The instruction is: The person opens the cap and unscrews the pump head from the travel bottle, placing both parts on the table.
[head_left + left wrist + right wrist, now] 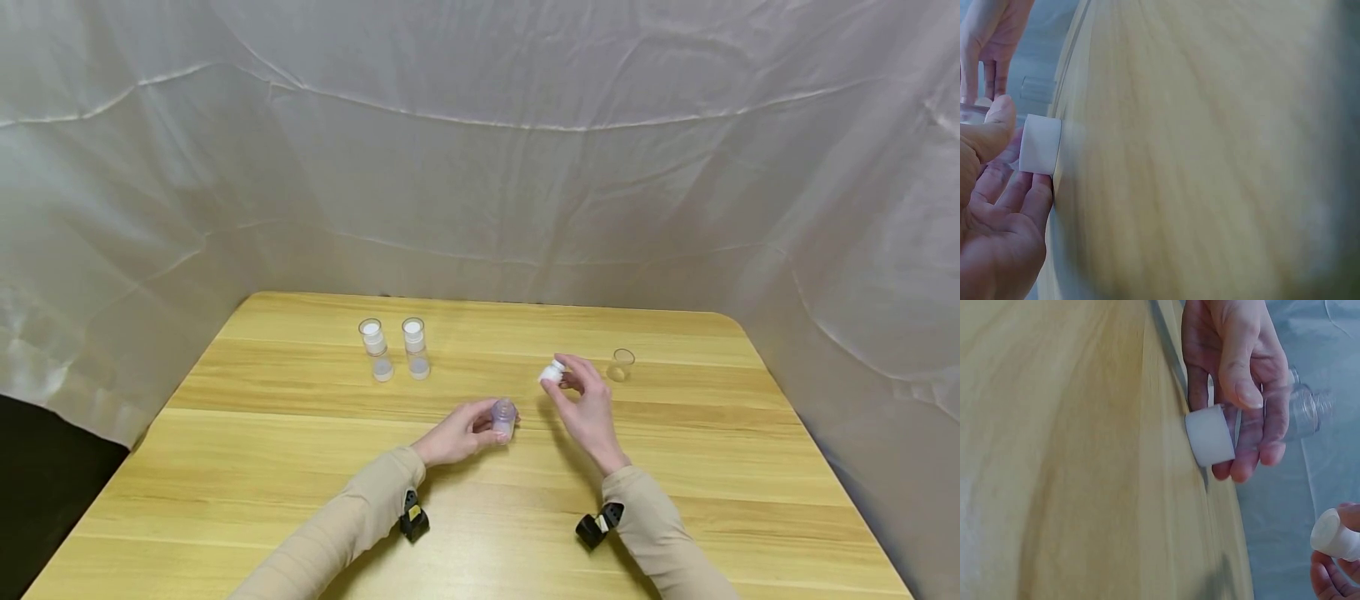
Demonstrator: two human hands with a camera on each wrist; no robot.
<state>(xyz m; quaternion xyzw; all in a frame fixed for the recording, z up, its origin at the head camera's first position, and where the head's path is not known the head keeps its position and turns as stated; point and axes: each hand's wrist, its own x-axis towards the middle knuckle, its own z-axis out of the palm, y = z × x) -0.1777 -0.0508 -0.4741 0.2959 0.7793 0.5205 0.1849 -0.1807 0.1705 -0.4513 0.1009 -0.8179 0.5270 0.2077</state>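
In the head view my left hand (457,433) grips a small clear bottle (504,412) above the middle of the table, its mouth upward. The right wrist view shows this bottle's threaded neck (1321,406) uncovered and a white base (1210,436) at its other end. Thumb and fingers of the left hand (1241,369) wrap the clear wall. To the right and slightly farther off, my right hand (588,408) pinches a small white ribbed piece (552,373), tilted and raised over the table. Its round flat end (1324,532) shows at the right wrist view's edge.
Two clear bottles with white tops, a left one (375,350) and a right one (416,348), stand upright at the back left. A clear open cup (620,367) stands beyond the right hand. A pale curtain (480,192) surrounds the wooden table (262,467) at the back and sides.
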